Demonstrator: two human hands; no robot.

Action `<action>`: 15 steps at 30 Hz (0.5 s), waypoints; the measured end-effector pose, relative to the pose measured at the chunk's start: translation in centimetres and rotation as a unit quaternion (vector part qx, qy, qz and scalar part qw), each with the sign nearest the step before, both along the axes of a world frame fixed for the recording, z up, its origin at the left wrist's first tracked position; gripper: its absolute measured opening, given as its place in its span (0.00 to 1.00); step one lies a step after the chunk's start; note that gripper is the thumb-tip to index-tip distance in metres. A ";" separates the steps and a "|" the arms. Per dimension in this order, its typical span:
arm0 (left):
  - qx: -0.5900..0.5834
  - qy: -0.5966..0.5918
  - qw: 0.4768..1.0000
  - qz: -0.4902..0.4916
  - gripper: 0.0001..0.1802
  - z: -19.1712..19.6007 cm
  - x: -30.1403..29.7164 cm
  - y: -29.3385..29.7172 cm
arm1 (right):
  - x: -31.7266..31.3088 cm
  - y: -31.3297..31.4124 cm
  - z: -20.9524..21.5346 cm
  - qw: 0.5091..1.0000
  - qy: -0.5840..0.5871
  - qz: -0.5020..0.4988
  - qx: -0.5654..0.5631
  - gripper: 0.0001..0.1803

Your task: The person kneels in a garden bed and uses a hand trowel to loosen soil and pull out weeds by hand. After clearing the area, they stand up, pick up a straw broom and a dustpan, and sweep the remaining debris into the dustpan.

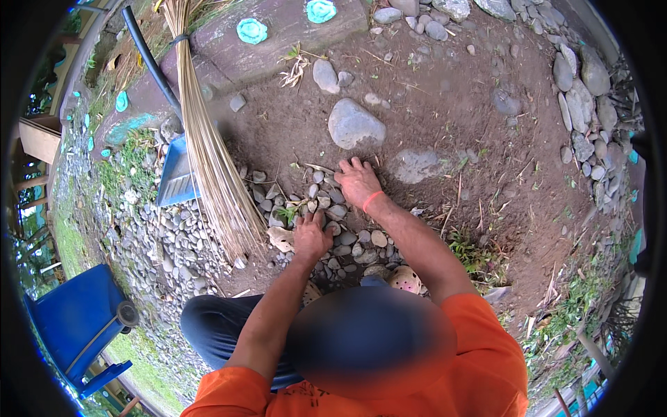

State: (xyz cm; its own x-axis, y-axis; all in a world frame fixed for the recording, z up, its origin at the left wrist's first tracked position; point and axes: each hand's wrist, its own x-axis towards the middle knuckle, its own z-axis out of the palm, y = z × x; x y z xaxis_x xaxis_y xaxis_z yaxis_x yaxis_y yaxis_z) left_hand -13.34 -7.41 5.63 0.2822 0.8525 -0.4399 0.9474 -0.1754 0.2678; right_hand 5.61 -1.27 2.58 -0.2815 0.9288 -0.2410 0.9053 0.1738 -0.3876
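Head view: broom (208, 146) partly hides dustpan (174, 169), left of hands (313, 238) (358, 183).

No readable text. Small dark lettering (306, 396) on the front of the person's orange short-sleeved shirt (486, 365), near the lower edge; too small and skewed to make out.
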 end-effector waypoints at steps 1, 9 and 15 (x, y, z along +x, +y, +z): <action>-0.026 0.002 1.000 -0.005 0.31 -0.1 0.1 0.1 | -0.2 0.2 -0.1 1.000 -0.014 0.009 0.006 0.13; -0.052 0.016 0.997 -0.060 0.33 -0.3 0.3 0.3 | -3.1 1.1 -1.2 0.992 -0.047 0.112 -0.017 0.16; -0.013 0.065 0.992 -0.106 0.35 -0.3 1.1 -0.6 | -2.8 0.7 -1.0 0.997 -0.036 0.074 -0.009 0.15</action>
